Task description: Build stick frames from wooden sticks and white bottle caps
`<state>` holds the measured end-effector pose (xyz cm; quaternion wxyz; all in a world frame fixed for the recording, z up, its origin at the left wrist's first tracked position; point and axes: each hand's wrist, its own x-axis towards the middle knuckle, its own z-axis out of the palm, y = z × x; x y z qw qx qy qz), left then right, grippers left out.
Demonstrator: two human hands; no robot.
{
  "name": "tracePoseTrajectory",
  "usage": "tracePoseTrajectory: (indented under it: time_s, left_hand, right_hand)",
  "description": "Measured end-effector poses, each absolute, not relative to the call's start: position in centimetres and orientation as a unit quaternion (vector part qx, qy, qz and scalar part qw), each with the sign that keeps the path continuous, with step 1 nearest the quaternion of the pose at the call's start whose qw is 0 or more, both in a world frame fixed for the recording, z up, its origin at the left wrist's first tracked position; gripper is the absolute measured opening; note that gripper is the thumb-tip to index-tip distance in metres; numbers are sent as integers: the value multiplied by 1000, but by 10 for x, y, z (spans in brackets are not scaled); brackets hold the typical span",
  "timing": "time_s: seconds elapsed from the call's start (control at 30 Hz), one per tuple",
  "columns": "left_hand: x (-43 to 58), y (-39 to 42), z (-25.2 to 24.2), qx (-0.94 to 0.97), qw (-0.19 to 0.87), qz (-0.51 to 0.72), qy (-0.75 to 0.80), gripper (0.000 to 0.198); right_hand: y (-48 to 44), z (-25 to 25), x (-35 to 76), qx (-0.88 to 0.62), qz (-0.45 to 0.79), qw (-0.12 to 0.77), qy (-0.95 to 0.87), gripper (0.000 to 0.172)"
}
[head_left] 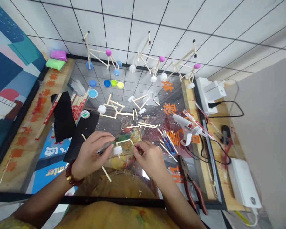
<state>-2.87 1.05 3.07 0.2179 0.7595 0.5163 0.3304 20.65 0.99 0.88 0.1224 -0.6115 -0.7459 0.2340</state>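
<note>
The left hand (92, 156) is closed around a slim grey tool (105, 147), while the right hand (149, 159) pinches a wooden craft stick (123, 141), its white plastic cap (118, 150) lying between both hands.

Between the left hand (92, 156) and the right hand (150, 159) sits a slender wooden craft-stick frame with a round plastic cap (117, 150); left of this grip lies a flat rectangular foam sheet (63, 116); right of it, on the glass tabletop (102, 125), lie long-handled steel pliers (189, 181); ahead and rightward rests a plastic hot-glue gun (186, 127); straight ahead lie assembled wooden stick frames (112, 108); round plastic lids (107, 83) lie beyond them; farther right, past the pliers, sits a rectangular plastic box (243, 181).
</note>
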Motion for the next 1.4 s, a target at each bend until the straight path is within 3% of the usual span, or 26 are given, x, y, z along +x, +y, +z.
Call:
tracePoseTrajectory:
  time_s: [0.5, 0.83, 1.13, 1.27, 1.4]
  left_hand:
    - [-1, 64, 22, 769, 343, 205, 499, 20]
    - [10, 80, 25, 783, 369, 99, 491, 19]
    - [9, 82, 24, 780, 385, 96, 483, 19]
    - [7, 81, 21, 786, 381, 102, 476, 20]
    - [6, 80, 21, 791, 376, 110, 470, 19]
  right_hand:
    - [8, 3, 214, -579, 272, 168, -750, 20]
    - [9, -2, 218, -554, 266, 193, -765, 31]
    - [11, 2, 224, -525, 317, 195, -765, 33]
    - [13, 9, 230, -489, 359, 161, -779, 44]
    - [13, 9, 229, -489, 338, 157, -789, 38]
